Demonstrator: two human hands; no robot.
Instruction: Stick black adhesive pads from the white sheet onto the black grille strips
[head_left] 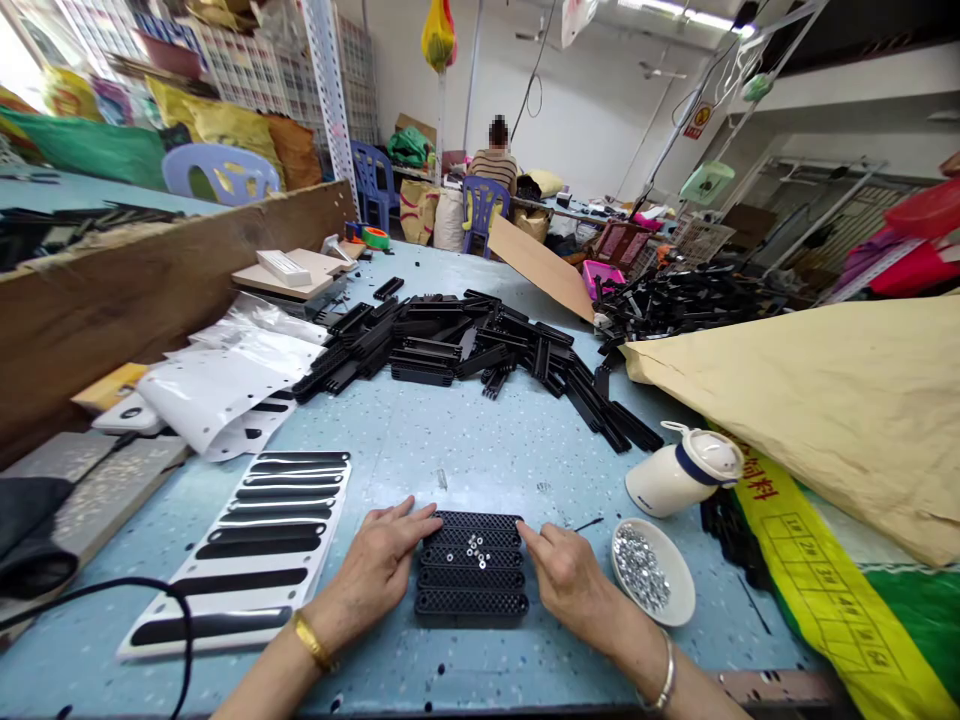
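Observation:
Several black perforated plastic bars [471, 603] lie side by side as one block near the table's front edge. Small shiny nuts [480, 553] are scattered over their top. My left hand [381, 555] touches the block's upper left corner, its fingers stretched out. At the upper right corner, my right hand [562, 570] reaches in with its index finger extended and the other fingers bent; I see nothing held in it. To the right of that hand stands a white bowl [681, 600] full of similar small metal pieces. A sheet of black adhesive strips [259, 540] lies left of my left hand.
A pile of black bars [427, 345] spreads across the table's middle. A white bottle [671, 480] lies tilted beyond the bowl. Brown paper [817, 400] and a yellow-green sack [847, 610] flank the right. A wooden board [172, 285] edges the left. A person [493, 165] sits far back.

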